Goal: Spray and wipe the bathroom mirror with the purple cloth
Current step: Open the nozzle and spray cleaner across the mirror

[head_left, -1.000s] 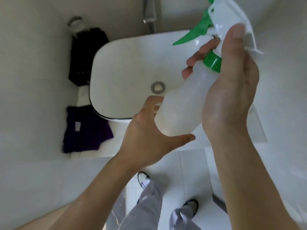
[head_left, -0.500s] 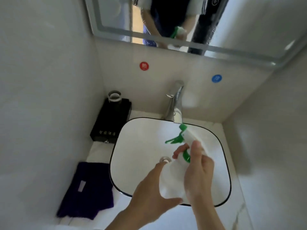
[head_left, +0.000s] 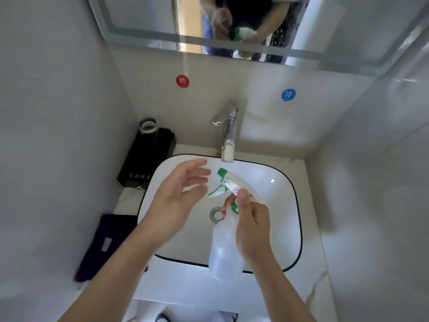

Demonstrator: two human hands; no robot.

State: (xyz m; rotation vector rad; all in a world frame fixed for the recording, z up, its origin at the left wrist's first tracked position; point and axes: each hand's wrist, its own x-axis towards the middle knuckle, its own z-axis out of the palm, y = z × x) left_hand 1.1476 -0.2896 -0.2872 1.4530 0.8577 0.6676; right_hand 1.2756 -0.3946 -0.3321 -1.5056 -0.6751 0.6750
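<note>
- Head view: your right hand [head_left: 253, 228] is wrapped around the neck of a translucent white plastic spray bottle with a green collar, trigger and nozzle tip [head_left: 226, 247], fingers closed on it, thumb lying up along the white spray head.
- The bottle is held over the white rectangular wash basin with a thin black rim [head_left: 299, 219], its base toward you and its nozzle pointing away, toward the back wall.
- Your left hand [head_left: 176, 201] hovers just left of the trigger, fingers spread and empty, touching nothing; they are a little blurred.
- The wall mirror with a frosted border strip [head_left: 144, 26] runs along the top edge, well above the bottle. Only its lower part shows, and it reflects your arms and the bottle; small specks show on the glass at the right of that reflection.
- The dark purple folded cloth with a small pale label [head_left: 109, 245] lies on the pale marbled bench [head_left: 318, 280] left of the basin, partly hidden behind your left forearm.
- Between bottle and mirror stands one chrome tap [head_left: 228, 133], its spout over the basin's far edge.
- One black box [head_left: 148, 156] sits at the back left corner, a dark round container with a pale rim [head_left: 148, 125] at its far end.
- Two round stickers on the back wall: one red [head_left: 182, 81], one blue [head_left: 288, 94].
- One metal drain ring [head_left: 216, 214] shows in the basin, just beside the bottle.
</note>
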